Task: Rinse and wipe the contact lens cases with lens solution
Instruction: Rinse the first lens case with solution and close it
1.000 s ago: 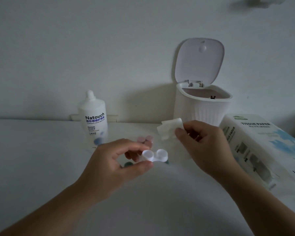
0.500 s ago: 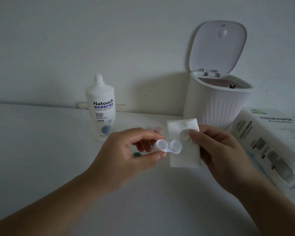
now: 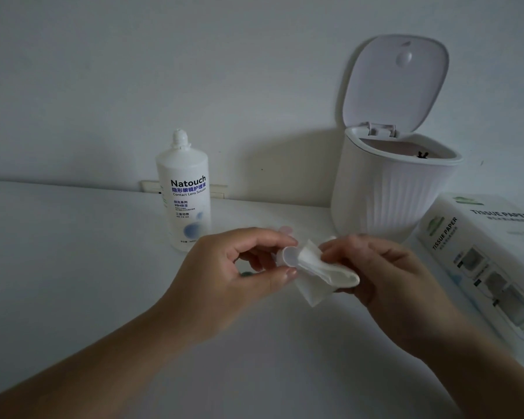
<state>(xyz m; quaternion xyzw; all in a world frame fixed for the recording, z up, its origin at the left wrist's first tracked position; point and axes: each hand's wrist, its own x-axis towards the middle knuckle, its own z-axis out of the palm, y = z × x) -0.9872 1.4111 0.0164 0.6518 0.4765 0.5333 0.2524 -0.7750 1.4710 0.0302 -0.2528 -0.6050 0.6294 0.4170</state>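
My left hand (image 3: 224,276) pinches a white contact lens case (image 3: 288,256) between thumb and fingers above the table. My right hand (image 3: 387,285) grips a folded white tissue (image 3: 324,272) and presses it over the case's right well, which is hidden; only the left well shows. The white lens solution bottle (image 3: 185,192) stands upright behind my left hand, cap on. A pink cap (image 3: 285,229) peeks out behind my left fingers, and a green cap (image 3: 246,273) lies on the table under that hand.
An open white lidded bin (image 3: 387,192) stands at the back right against the wall. A tissue paper pack (image 3: 484,261) lies on the right, close to my right forearm. The white table (image 3: 73,267) stretches to the left.
The tissue was flat behind the case; now my right hand has folded it round the case's right well. The view has shifted slightly.
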